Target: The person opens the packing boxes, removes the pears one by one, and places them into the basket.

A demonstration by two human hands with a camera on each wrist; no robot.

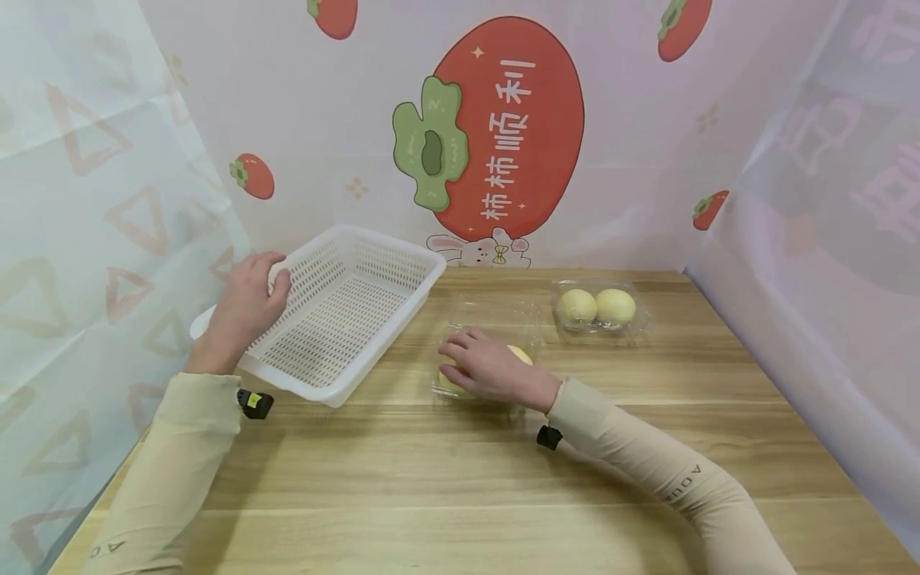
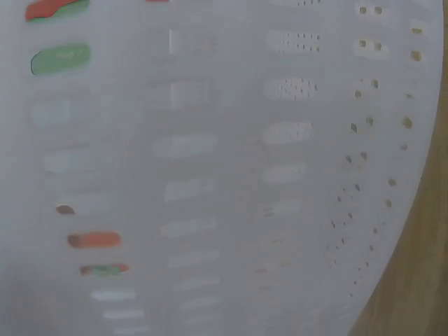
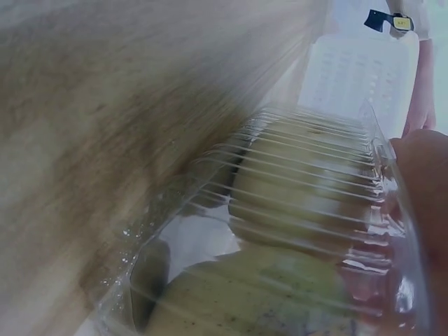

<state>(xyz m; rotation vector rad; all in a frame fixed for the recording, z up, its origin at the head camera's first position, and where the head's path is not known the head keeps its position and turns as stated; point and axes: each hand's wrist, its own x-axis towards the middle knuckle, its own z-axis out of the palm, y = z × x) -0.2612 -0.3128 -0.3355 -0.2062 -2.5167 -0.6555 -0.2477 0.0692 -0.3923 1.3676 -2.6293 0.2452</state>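
My left hand [image 1: 247,303] holds the left rim of a white plastic basket [image 1: 391,339], thumb toward the inside. The basket's slotted wall [image 2: 238,147] fills the left wrist view, where no fingers show. My right hand [image 1: 492,367] reaches over a clear plastic box [image 1: 449,393] with its lid [image 1: 496,311] raised behind. Its fingers curl over the left of two pale yellow fruits [image 1: 453,382]; the other yellow fruit [image 1: 521,354] shows behind the hand. In the right wrist view, the ribbed box wall [image 3: 308,182] stands before both fruits, and part of the hand [image 3: 423,175] shows at the right.
A second clear box [image 1: 628,327] with two yellow fruits [image 1: 615,307] stands at the back right of the wooden table [image 1: 431,479]. Printed sheets [image 1: 618,160] enclose the back and both sides. Small black wrist cameras [image 1: 549,437] hang below the sleeves.
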